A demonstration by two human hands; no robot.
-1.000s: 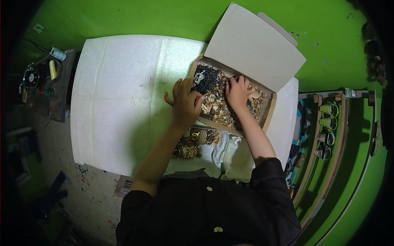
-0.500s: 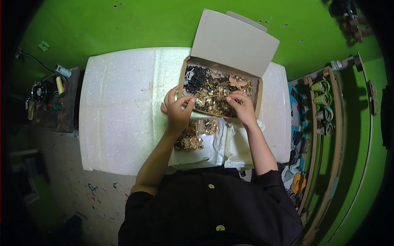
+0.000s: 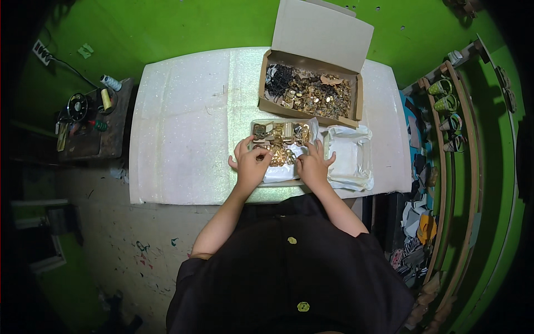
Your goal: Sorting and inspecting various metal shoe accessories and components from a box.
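Tray [image 3: 289, 179]: shallow clear container of gold trinkets [image 3: 281, 146], on white table [image 3: 189, 122] directly before you.
Left hand [image 3: 250, 164]: your fingers pinch into the trinkets.
Right hand [image 3: 312, 166]: your fingers spread, resting on the tray's edge.
Cardboard box [image 3: 308, 92]: open, just behind the tray, full of mixed pieces.

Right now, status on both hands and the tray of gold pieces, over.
Left hand and right hand both resting on the clear tray of gold pieces, grip unclear. Open cardboard box sits behind it. Nothing blocking.
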